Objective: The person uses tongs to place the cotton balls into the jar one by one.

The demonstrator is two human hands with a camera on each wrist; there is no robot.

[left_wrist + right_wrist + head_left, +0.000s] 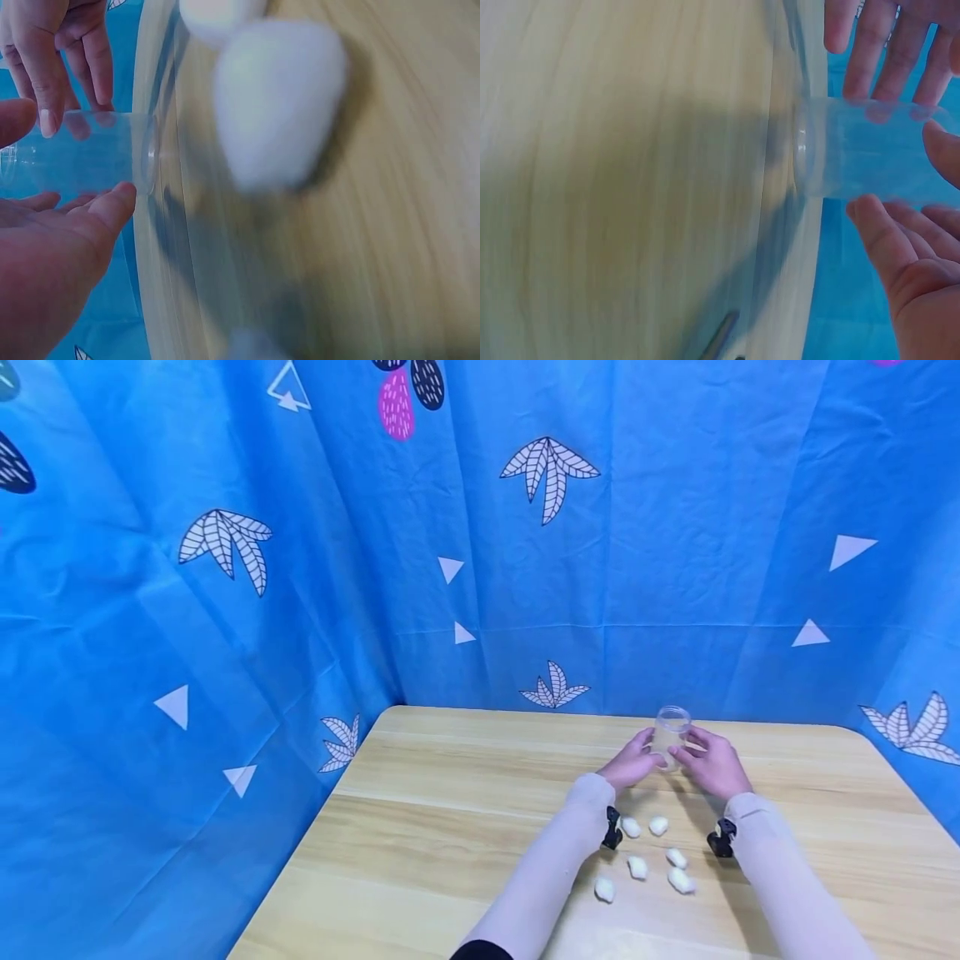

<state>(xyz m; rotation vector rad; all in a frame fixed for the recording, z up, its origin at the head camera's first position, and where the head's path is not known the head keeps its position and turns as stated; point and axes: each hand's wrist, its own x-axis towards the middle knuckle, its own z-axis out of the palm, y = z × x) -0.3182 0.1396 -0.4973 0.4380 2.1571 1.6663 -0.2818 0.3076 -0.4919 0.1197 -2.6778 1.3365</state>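
Observation:
A clear plastic jar is near the table's far edge, its open mouth up and no lid on it. My left hand holds it from the left, thumb in front and fingers along its wall. From the other side my right hand holds the same jar with thumb and fingers. In the left wrist view the jar lies between both hands, fingertips against its wall. The right wrist view shows the jar's base close over the wood. Several white cotton balls are scattered between my forearms.
The light wooden table has a rounded far corner. A blue patterned curtain hangs behind it and along the left. A black wrist camera sits on my left sleeve and another black camera on my right.

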